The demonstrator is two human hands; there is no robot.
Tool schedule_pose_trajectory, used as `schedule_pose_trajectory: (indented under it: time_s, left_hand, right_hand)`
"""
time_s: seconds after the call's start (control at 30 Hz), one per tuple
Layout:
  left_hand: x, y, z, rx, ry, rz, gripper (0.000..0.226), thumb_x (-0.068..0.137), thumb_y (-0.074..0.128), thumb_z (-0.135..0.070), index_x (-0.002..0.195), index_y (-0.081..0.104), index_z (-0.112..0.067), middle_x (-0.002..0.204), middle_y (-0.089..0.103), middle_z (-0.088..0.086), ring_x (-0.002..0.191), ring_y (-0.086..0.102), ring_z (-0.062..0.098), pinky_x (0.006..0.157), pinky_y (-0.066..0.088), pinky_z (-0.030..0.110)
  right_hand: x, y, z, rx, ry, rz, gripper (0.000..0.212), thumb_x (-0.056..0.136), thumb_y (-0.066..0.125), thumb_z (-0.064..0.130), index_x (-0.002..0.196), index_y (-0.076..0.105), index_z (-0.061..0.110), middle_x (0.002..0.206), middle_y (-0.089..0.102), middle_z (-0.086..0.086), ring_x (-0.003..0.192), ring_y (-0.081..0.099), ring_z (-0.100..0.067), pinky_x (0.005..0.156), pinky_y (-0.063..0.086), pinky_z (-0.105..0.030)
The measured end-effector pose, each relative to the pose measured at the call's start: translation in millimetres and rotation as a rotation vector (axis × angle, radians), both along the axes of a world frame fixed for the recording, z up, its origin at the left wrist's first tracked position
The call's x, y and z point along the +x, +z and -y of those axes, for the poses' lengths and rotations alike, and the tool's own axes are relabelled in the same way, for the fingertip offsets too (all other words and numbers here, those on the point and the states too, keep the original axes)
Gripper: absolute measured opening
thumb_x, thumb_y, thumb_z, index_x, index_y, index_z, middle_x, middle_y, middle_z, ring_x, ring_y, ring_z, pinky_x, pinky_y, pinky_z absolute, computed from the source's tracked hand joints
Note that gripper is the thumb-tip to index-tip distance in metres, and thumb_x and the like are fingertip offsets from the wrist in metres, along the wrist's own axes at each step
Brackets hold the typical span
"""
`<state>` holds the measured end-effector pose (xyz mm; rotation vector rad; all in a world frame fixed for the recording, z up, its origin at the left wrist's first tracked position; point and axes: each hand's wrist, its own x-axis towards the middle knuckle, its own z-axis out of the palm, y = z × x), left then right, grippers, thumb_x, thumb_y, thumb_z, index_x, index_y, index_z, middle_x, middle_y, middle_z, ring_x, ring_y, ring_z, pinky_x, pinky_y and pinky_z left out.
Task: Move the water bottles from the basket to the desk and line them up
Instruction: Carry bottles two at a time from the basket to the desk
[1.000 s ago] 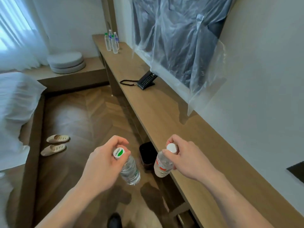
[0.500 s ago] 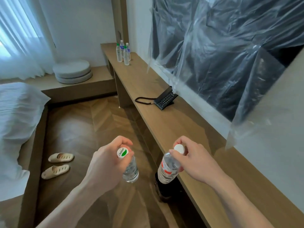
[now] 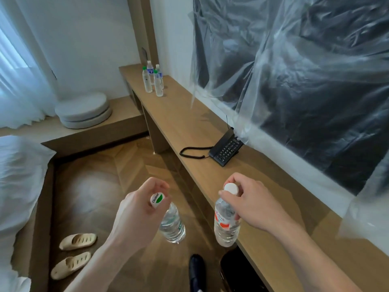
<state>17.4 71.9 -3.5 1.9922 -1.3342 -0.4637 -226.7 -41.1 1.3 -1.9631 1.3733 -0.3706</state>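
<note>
You are in the carrying step: each hand has a bottle pinched by its cap, hanging neck-up. Your left hand [image 3: 136, 216] holds the green-label bottle [image 3: 171, 225] out over the floor, well short of the desk [image 3: 189, 121]. Your right hand [image 3: 252, 205] holds the red-label bottle [image 3: 226, 224] at the desk's front edge, base lower than the top. Four bottles [image 3: 153, 80] already stand grouped at the far end, beyond the phone [image 3: 226, 149]. The basket is not in view. Next, I judge, you need to walk both bottles down to that group, lift them over the edge, and set them upright beside it in line.
</note>
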Motion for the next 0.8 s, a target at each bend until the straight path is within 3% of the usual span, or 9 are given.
schedule_pose_trajectory:
  time_s: [0.13,0.2,0.37,0.57,0.63,0.8]
  left_hand:
    - [40,-3,62,0.048,0.034,0.027,0.019,0.093,0.074,-0.030,0.101,0.063,-0.044,0.094,0.069,-0.031,0.070,0.065,0.002,0.059,0.044,0.016]
    - [60,1,92,0.041,0.068,0.028,0.020,0.092,0.075,-0.031,0.100,0.062,-0.045,0.095,0.069,-0.032,0.070,0.065,0.003,0.059,0.045,0.018]
    - [110,12,153,-0.009,0.147,-0.007,0.017,0.093,0.075,-0.030,0.099,0.063,-0.042,0.097,0.070,-0.030,0.065,0.066,0.001,0.059,0.051,0.032]
    - [176,14,216,-0.029,0.188,-0.025,0.018,0.091,0.076,-0.035,0.097,0.063,-0.046,0.095,0.071,-0.029,0.060,0.064,0.001,0.054,0.048,0.029]
    - [202,13,237,-0.020,0.166,-0.035,0.016,0.091,0.075,-0.035,0.098,0.063,-0.044,0.094,0.071,-0.027,0.057,0.065,0.001,0.051,0.047,0.026]
    - [276,9,293,-0.033,0.081,-0.044,0.018,0.092,0.076,-0.030,0.100,0.063,-0.041,0.092,0.071,-0.027,0.070,0.068,-0.004,0.048,0.043,0.011]
  right_hand:
    - [41,-13,64,0.036,0.013,0.008,0.017,0.097,0.068,0.049,0.095,0.059,0.035,0.092,0.073,0.010,0.084,0.074,-0.008,0.061,0.066,-0.033]
    - [65,-11,98,0.045,0.029,0.014,0.018,0.097,0.067,0.048,0.096,0.057,0.033,0.090,0.072,0.007,0.079,0.074,-0.008,0.058,0.062,-0.026]
    - [128,1,177,-0.027,0.087,-0.027,0.019,0.093,0.064,0.054,0.094,0.054,0.038,0.087,0.072,0.009,0.075,0.073,-0.013,0.069,0.061,-0.045]
    - [193,12,244,-0.039,0.122,-0.005,0.022,0.095,0.067,0.053,0.093,0.056,0.034,0.085,0.073,0.007,0.073,0.074,-0.013,0.069,0.062,-0.045]
    - [216,12,261,-0.032,0.119,-0.018,0.021,0.095,0.066,0.053,0.092,0.056,0.035,0.085,0.073,0.007,0.072,0.075,-0.011,0.069,0.063,-0.045]
    - [284,10,300,0.006,0.070,-0.012,0.021,0.098,0.066,0.048,0.093,0.057,0.030,0.082,0.074,0.004,0.061,0.075,-0.008,0.066,0.063,-0.045]
